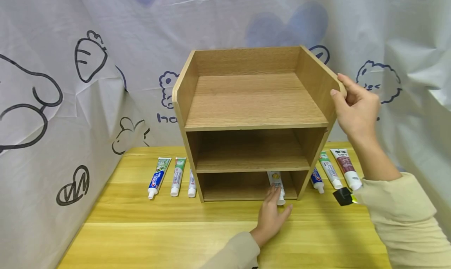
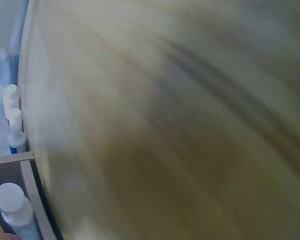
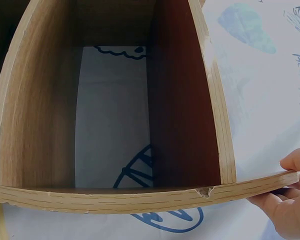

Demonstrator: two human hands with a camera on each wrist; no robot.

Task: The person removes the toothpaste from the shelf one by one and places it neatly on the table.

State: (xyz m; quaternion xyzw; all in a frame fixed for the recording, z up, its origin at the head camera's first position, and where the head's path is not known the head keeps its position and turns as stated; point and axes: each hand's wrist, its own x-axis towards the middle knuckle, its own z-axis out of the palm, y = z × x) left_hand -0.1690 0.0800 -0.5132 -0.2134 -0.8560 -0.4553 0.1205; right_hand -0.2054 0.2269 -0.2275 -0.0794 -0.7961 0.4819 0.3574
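A light wooden shelf unit [image 1: 253, 100] with an open top tray and two compartments below stands on the table. At the front right of its top, my right hand [image 1: 359, 104] pinches the side panel between thumb and fingers; the right wrist view also has this hand [image 3: 287, 200] at the panel's edge. In the bottom compartment lies a white toothpaste tube [image 1: 280, 192], its cap pointing forward. The fingers of my left hand [image 1: 269, 220] rest extended at its left side, the thumb spread away. Only a sliver of that hand shows in the left wrist view, beside the tube's white cap [image 2: 10, 197].
Left of the unit lie a blue-green toothpaste tube [image 1: 159, 177], a green-white one [image 1: 178, 176] and a partly hidden one [image 1: 192, 185]. On the right are a blue tube [image 1: 316, 179], a green-white tube [image 1: 329, 170], a maroon-white tube [image 1: 346, 168] and a black object [image 1: 343, 197]. Drawn-on white cloth [image 1: 225, 22] hangs behind.
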